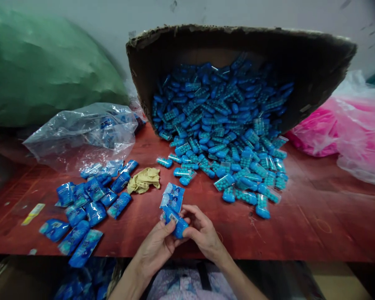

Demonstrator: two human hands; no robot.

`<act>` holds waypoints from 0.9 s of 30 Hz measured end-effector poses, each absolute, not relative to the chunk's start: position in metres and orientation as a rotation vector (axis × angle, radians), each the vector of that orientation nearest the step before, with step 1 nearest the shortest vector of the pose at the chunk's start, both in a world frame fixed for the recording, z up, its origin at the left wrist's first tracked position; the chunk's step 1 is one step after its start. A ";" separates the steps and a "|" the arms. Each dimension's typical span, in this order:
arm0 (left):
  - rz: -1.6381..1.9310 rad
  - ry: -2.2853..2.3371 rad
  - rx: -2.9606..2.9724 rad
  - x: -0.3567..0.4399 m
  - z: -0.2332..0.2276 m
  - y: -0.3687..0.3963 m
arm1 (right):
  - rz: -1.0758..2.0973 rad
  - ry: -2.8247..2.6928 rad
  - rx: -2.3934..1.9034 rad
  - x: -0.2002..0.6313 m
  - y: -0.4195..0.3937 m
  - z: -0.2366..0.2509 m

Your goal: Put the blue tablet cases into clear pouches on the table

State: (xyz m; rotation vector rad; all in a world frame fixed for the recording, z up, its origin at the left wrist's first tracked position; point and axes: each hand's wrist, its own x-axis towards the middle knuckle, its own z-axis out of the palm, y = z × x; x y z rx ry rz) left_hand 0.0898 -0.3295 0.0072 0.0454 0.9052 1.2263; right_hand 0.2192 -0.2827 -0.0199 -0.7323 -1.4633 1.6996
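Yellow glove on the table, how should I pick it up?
Pinch the glove from above at its raised, crumpled middle. It lies bunched on the table, with blue packets close on its left, so the right side is freer for the fingers.

Small packing workshop – tipped cardboard box (315, 62) spilling blue candy containers (225, 125), wrapped packets (81, 208) piling on red table (315, 216), plastic bags (84, 133) lying around.

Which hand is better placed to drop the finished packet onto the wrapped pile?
Left, probably. The left hand and right hand both grip the packet, but the wrapped pile lies on the left side, so the right would have to cross over.
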 end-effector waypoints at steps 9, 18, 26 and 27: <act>1.326 1.032 -0.027 0.108 -0.001 -0.328 | 1.448 -1.525 -0.823 0.214 -0.291 -0.036; 1.258 0.991 0.015 0.098 0.007 -0.326 | 1.979 -1.306 -0.764 0.218 -0.278 -0.030; 1.340 1.029 0.031 0.103 0.006 -0.333 | 1.969 -1.272 -0.946 0.202 -0.294 -0.030; 1.348 1.038 0.025 0.104 0.005 -0.333 | 1.941 -1.307 -0.963 0.201 -0.295 -0.028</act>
